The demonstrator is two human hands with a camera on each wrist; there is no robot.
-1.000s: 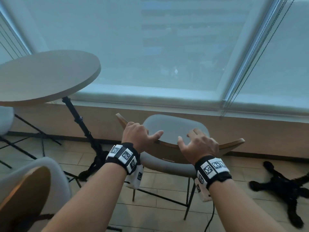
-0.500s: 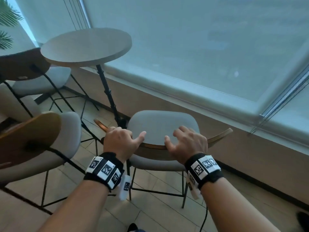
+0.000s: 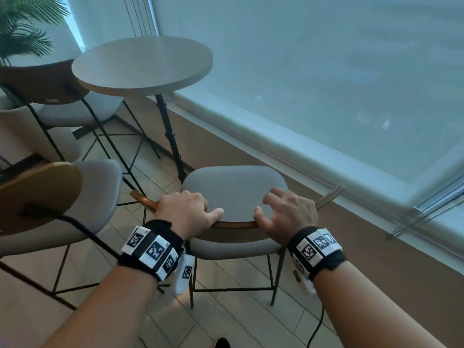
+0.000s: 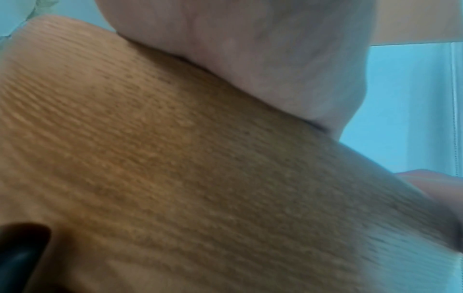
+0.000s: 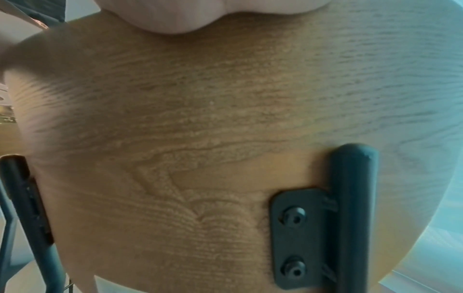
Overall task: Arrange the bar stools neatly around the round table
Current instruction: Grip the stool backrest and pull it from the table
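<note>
A bar stool with a grey seat (image 3: 233, 189) and a curved wooden backrest (image 3: 236, 224) stands in front of me, just right of the round table (image 3: 141, 62). My left hand (image 3: 187, 213) grips the backrest's left part, thumb lying along its top edge. My right hand (image 3: 288, 214) holds the right part, fingers curled over the top. Both wrist views are filled by the wooden backrest (image 4: 200, 178) (image 5: 200, 138); a black bracket (image 5: 300, 234) shows in the right one. A second stool (image 3: 75, 204) stands at the left, a third stool (image 3: 47, 89) beyond the table.
A window sill and low wall (image 3: 326, 172) run along the right, close to the held stool. A potted palm (image 3: 22, 33) stands at the far left behind the third stool. The table's black pole (image 3: 170, 136) is just ahead of the held seat. Tiled floor (image 3: 226, 310) lies below.
The held stool has been carried left along the window toward the round table, which now stands straight ahead of it. Both hands have kept their grip on the backrest.
</note>
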